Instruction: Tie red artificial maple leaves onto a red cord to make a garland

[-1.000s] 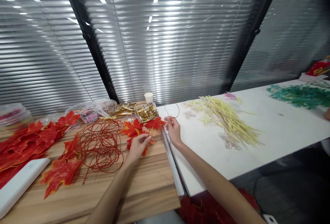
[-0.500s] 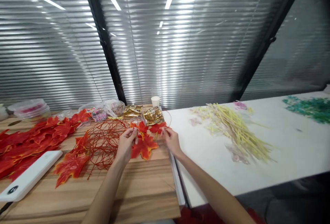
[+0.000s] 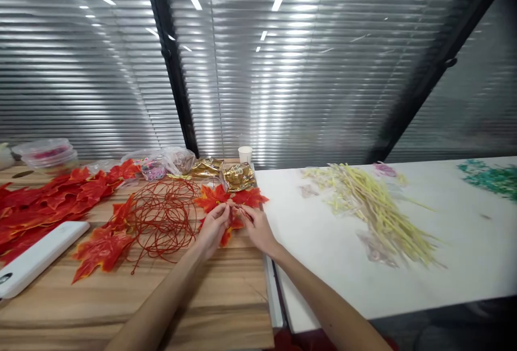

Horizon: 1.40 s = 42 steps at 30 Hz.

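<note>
My left hand [image 3: 214, 223] and my right hand [image 3: 255, 225] meet over the wooden table [image 3: 226, 297], fingertips pinched together at a red-orange artificial maple leaf [image 3: 226, 199]. Both hands grip the leaf near its stem, where a thin red string also runs; how the string is held is too small to tell. A tangled coil of red string [image 3: 163, 217] lies just left of my left hand. Another maple leaf [image 3: 99, 248] rests at the coil's near left.
A heap of red leaves [image 3: 44, 203] covers the left of the table, with a white phone-like slab [image 3: 36, 257] in front. Plastic bags [image 3: 169, 161], gold packets [image 3: 238, 176] and a paper cup [image 3: 244, 154] stand behind. Yellow stems [image 3: 375, 211] and green sprigs [image 3: 490, 177] lie on the white table [image 3: 331, 275].
My hands have come together at the leaf; earlier they were apart, the right one holding a loop of string near the table edge. The view has shifted slightly left.
</note>
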Each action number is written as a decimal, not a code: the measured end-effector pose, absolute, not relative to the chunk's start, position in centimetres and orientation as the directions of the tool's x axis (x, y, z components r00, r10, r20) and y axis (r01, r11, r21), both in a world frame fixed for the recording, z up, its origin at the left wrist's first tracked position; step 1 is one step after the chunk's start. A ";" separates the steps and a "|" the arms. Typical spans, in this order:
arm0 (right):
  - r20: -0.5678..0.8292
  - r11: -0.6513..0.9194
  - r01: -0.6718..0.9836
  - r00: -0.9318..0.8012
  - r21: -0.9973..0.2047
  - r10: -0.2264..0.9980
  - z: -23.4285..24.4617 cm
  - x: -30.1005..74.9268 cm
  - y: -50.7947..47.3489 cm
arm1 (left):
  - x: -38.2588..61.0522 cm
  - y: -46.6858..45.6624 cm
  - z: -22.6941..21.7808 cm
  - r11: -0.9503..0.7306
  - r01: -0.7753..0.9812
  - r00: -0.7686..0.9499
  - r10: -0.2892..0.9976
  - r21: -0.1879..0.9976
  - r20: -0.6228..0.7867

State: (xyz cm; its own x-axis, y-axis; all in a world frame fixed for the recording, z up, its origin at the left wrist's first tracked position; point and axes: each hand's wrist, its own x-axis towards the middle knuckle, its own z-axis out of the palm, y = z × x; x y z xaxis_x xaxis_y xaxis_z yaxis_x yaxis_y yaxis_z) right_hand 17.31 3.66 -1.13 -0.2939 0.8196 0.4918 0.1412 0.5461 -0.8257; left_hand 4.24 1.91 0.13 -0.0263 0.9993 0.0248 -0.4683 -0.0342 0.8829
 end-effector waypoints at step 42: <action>0.206 0.068 -0.274 -0.519 -0.959 0.829 -0.3 17.9 4.2 | 5.2 1.2 1.1 -0.016 -0.547 -0.146 0.986 0.837 -0.076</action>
State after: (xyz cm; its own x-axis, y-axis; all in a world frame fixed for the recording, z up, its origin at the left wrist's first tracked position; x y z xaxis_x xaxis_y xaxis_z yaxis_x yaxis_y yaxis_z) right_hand 17.87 4.20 -0.31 -0.5190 0.8295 0.2064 -0.2736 0.0676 -0.9595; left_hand 5.24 1.24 1.14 -0.1455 0.9864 -0.0759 -0.5469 -0.0163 0.8371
